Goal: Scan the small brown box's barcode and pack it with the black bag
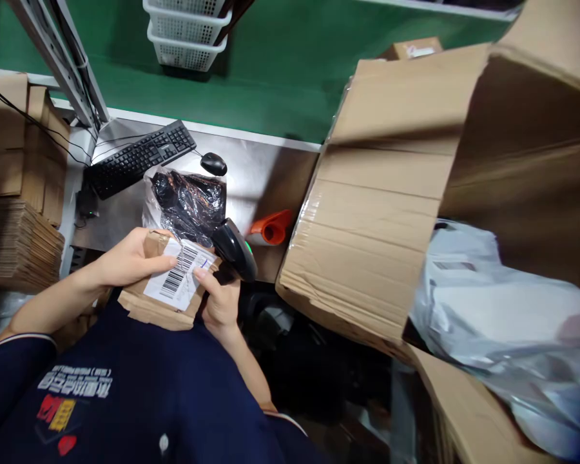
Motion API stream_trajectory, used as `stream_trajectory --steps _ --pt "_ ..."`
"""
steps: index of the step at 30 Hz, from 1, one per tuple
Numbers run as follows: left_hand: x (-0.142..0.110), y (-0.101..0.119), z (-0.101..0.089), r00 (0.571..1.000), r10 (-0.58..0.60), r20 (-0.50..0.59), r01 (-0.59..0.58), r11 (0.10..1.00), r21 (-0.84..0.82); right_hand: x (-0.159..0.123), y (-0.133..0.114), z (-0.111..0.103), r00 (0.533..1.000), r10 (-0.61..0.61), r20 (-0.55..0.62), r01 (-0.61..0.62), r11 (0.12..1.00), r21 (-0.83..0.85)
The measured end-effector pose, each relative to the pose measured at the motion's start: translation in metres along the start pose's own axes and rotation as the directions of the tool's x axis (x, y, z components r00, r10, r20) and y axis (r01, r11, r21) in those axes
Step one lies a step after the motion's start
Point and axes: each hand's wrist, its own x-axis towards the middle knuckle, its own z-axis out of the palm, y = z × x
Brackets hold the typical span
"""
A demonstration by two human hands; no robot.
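Observation:
A small brown cardboard parcel [154, 310] with a white barcode label [181, 274] is held near my chest, over the table's front edge. My left hand [133, 258] grips its left side, thumb lying on the label. At the parcel's right edge my right hand [221, 299] is closed, its thumb on the label and its fingers largely hidden underneath. A black barcode scanner [235, 250] with a green light lies just beyond my right hand; whether they touch, I cannot tell. Behind the parcel sits a dark item in a clear plastic bag [188, 200].
A black keyboard [140, 158] and mouse [213, 164] lie at the back left of the metal table. An orange roll [270, 229] lies beside a large open carton [377, 187] holding plastic-wrapped parcels [502, 303]. Flattened cardboard [19, 245] is stacked at left; white baskets [188, 51] stand beyond.

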Motion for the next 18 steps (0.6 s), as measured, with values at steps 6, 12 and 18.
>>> stream_trajectory --steps 6,12,18 --pt "0.0 0.0025 0.0008 1.0 0.019 -0.012 -0.018 0.999 0.033 0.0009 -0.0002 -0.0006 1.0 -0.002 0.022 0.002 1.0 0.002" --pt "0.0018 0.0039 0.0034 0.999 0.041 -0.007 -0.041 0.997 0.059 0.002 -0.0001 -0.005 0.998 -0.057 -0.017 0.056 0.997 -0.051" --pt "0.0045 0.0018 0.0026 0.999 0.033 -0.011 -0.032 0.995 0.092 0.0035 -0.0025 -0.0042 0.998 -0.058 0.017 0.059 0.997 -0.054"
